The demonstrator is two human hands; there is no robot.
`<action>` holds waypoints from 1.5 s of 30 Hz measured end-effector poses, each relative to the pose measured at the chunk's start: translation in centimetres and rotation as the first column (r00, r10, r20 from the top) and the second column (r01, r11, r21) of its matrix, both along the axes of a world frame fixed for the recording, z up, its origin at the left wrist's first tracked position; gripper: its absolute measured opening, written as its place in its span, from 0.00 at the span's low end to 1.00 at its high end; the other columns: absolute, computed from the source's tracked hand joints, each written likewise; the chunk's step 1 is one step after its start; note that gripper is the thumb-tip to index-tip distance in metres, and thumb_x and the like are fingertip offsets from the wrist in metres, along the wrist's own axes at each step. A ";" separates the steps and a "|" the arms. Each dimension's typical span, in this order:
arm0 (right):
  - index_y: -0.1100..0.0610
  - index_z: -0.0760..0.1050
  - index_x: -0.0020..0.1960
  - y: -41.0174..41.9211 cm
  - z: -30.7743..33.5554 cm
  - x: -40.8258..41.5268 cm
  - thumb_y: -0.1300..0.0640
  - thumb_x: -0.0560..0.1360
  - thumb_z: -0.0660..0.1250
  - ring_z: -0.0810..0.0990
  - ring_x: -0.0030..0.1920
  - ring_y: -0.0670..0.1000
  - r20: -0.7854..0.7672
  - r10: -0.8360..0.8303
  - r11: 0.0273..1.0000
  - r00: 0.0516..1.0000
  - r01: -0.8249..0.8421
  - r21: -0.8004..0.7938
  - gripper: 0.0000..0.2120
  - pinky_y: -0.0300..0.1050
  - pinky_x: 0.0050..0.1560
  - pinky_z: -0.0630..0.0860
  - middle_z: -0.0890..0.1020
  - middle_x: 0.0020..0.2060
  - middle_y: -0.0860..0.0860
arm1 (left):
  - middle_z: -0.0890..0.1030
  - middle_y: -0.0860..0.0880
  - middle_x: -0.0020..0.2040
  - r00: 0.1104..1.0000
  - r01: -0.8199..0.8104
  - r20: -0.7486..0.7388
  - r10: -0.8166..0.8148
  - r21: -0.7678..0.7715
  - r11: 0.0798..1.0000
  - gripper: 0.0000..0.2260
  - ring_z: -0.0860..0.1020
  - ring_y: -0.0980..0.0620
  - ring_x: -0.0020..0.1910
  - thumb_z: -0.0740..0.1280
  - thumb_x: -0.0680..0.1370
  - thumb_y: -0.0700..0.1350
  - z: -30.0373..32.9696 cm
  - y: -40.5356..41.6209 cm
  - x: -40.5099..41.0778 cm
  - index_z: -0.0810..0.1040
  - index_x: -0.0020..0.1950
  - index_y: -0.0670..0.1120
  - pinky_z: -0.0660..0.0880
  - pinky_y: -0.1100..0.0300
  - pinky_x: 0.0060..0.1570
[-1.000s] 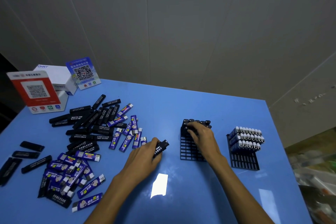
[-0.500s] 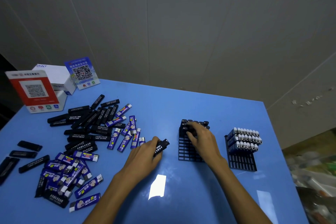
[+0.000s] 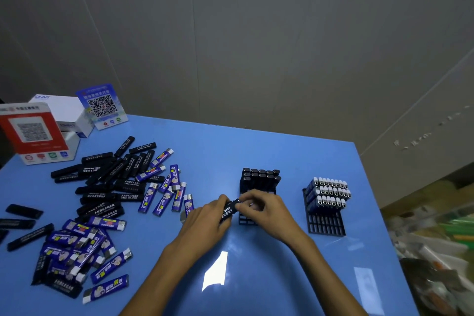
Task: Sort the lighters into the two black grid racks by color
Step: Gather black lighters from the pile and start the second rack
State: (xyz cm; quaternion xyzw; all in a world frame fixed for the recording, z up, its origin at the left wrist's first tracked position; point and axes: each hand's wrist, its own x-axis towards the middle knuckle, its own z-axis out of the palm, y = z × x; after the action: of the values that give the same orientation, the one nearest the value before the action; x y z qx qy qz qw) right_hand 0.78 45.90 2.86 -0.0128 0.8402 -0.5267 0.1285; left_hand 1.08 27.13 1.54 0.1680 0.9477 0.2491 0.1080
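Both hands meet over one black lighter (image 3: 229,209), just in front of the nearer of the two racks. The left hand (image 3: 205,224) has its grip curled round the lower body of that lighter, and the right hand (image 3: 266,210) pinches its upper end with thumb and fingertips, so each grip is grasping the same piece, held a little above the blue worktop (image 3: 282,151).

Right behind the hands stands the left black grid rack (image 3: 247,220), its far rows filled with black lighters standing upright (image 3: 260,177); I count about ten caps in two rows, though they blur together. The near cells are partly hidden by the right hand.

Well to the right sits the second black grid rack (image 3: 324,223). Blue lighters with silver tops (image 3: 329,192) fill its far half in three rows, roughly eight, eight and six by my count; the near rows of cells stand open.

To the left the unsorted lighters lie flat in a wide scatter: a pile of black ones (image 3: 110,177), a handful of blue ones (image 3: 164,192) beside them, and a second heap of blue ones (image 3: 82,251) near the front edge. They overlap too much for a sure count. A few black strays (image 3: 24,211) lie at the far left.

At the back left corner stand two QR-code signs, one red (image 3: 33,133) and one blue (image 3: 102,106), with a white box (image 3: 64,113) between them.
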 end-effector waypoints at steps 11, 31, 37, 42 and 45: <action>0.60 0.77 0.46 0.7 0.0 0.6 0.60 0.73 0.73 0.81 0.37 0.52 0.280 -0.032 0.901 0.959 0.149 -0.408 0.05 0.43 0.42 0.79 0.81 0.37 0.55 | 0.78 0.51 0.50 1.000 0.016 0.002 -0.016 -0.015 1.000 0.06 0.78 0.44 0.47 0.58 0.80 0.49 0.6 1.1 0.6 0.66 0.56 0.51 0.71 0.51 0.40; 0.56 0.79 0.48 4.9 -2.3 -3.9 0.62 0.72 0.74 0.80 0.39 0.44 -0.188 -0.226 0.951 0.956 0.259 0.171 0.06 0.28 0.44 0.75 0.82 0.38 0.50 | 0.76 0.52 0.46 1.000 -0.018 0.002 0.018 -0.073 0.997 0.07 0.77 0.47 0.42 0.55 0.83 0.51 -0.6 -0.8 -0.2 0.66 0.56 0.49 0.73 0.53 0.41; 0.58 0.81 0.54 4.4 -3.5 -5.1 0.61 0.74 0.72 0.81 0.47 0.46 -0.291 -0.070 0.935 0.954 0.165 0.316 0.09 0.34 0.53 0.74 0.84 0.47 0.50 | 0.76 0.52 0.45 1.000 -0.015 0.010 0.016 -0.073 0.997 0.06 0.77 0.48 0.41 0.55 0.83 0.51 -0.8 -1.0 -0.7 0.66 0.56 0.50 0.69 0.56 0.37; 0.57 0.81 0.55 4.2 -3.7 -5.6 0.60 0.75 0.70 0.80 0.49 0.48 -0.316 -0.029 0.931 0.948 0.141 0.337 0.09 0.40 0.54 0.76 0.84 0.48 0.50 | 0.76 0.52 0.46 1.000 -0.019 0.013 0.020 -0.065 0.998 0.06 0.76 0.49 0.40 0.55 0.83 0.51 -0.8 -1.0 -1.0 0.66 0.56 0.50 0.67 0.58 0.35; 0.57 0.81 0.54 4.1 -3.8 -5.8 0.60 0.75 0.70 0.81 0.48 0.48 -0.330 -0.018 0.933 0.944 0.135 0.334 0.08 0.43 0.54 0.77 0.83 0.47 0.50 | 0.77 0.51 0.46 1.000 -0.017 0.011 0.018 -0.060 0.998 0.07 0.76 0.49 0.41 0.55 0.83 0.51 -0.8 -1.0 -1.1 0.66 0.56 0.50 0.66 0.59 0.35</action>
State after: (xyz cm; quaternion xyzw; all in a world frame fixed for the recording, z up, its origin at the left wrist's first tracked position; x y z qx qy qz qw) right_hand -4.98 50.00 -0.92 -0.0420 0.9302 -0.3634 -0.0307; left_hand -0.03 26.08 0.75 0.1549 0.9555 0.2225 0.1161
